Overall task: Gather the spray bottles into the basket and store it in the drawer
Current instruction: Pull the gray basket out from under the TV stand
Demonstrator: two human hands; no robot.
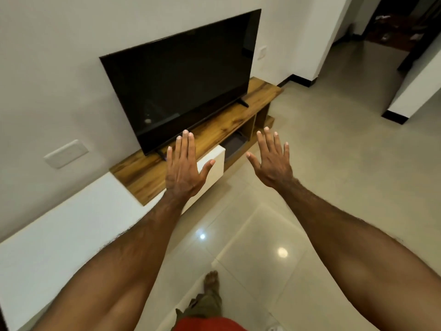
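Both my arms are stretched forward, backs of the hands up. My left hand (183, 167) hovers flat with fingers spread over the wooden top of the TV unit (143, 168), in front of its white drawer front (218, 161), and holds nothing. My right hand (272, 158) is likewise open and empty, held over the floor to the right of the unit. I see no spray bottle and no basket anywhere in view. The drawer front looks shut.
A large black TV (186, 84) stands on the wooden top against the white wall. A white counter (62, 235) runs along the left. An open shelf with a dark object (235, 144) sits under the top. Glossy tiled floor (334, 177) spreads to the right toward a doorway (393, 29).
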